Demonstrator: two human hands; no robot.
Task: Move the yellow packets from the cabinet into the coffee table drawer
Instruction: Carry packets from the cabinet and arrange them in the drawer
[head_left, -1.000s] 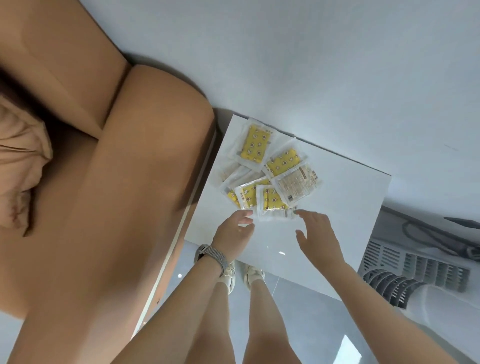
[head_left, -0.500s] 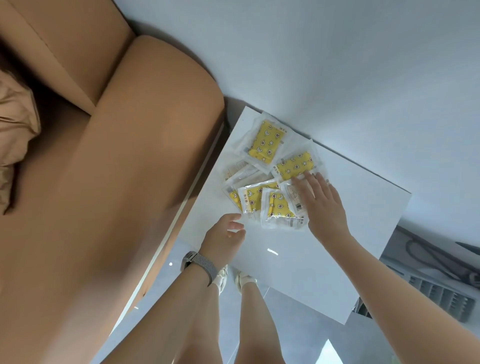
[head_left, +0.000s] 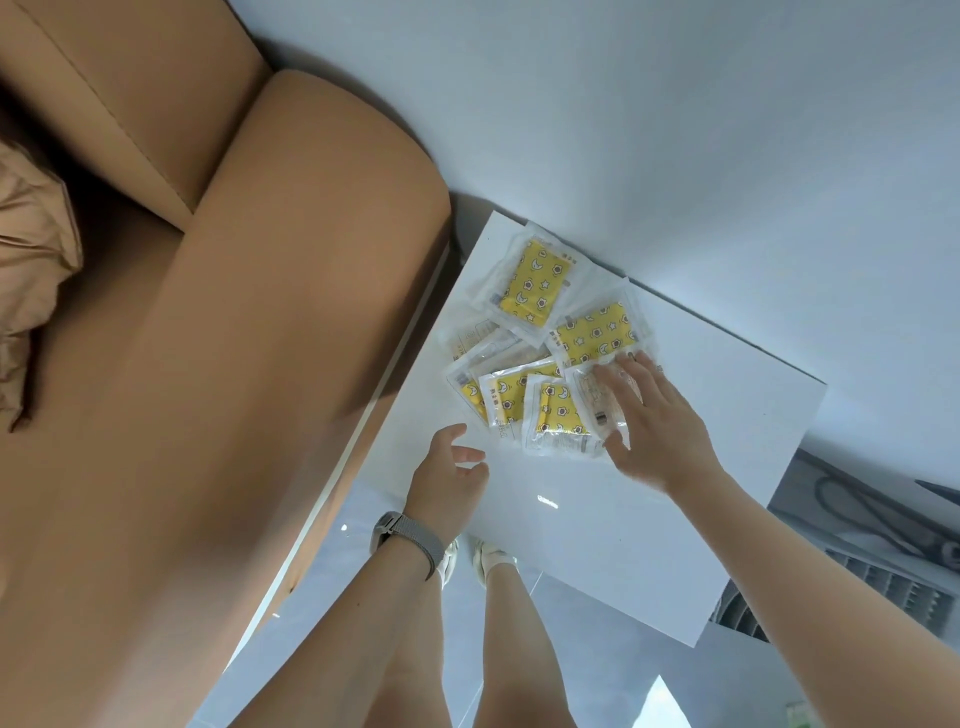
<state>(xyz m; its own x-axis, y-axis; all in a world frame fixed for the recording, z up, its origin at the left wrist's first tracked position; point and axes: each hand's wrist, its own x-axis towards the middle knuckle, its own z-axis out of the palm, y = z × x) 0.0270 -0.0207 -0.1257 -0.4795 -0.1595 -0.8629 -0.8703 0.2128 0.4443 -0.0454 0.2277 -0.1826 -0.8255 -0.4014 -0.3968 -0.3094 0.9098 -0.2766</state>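
The yellow packets lie in a loose, overlapping heap on top of the white cabinet, near its far corner, just beside the brown sofa. Each one looks like a thin printed pad sealed in a clear plastic sleeve, so expect them to be light, floppy and slick against one another; a heap like this will likely slide apart if you lift it by one edge.

Your right hand lies flat on the near right side of the heap, fingers spread and nearly straight, pressing down on a pale packet that shows its printed back. It is not gripping anything. Your left hand hovers just short of the heap's near left edge, fingers loosely curled and parted, holding nothing.

A sound way to take them would be to sweep the packets together between both hands, then pinch the stack across its middle with thumb above and fingers below, squeezing firmly enough that the slippery sleeves cannot fan out. The coffee table drawer is not in view.
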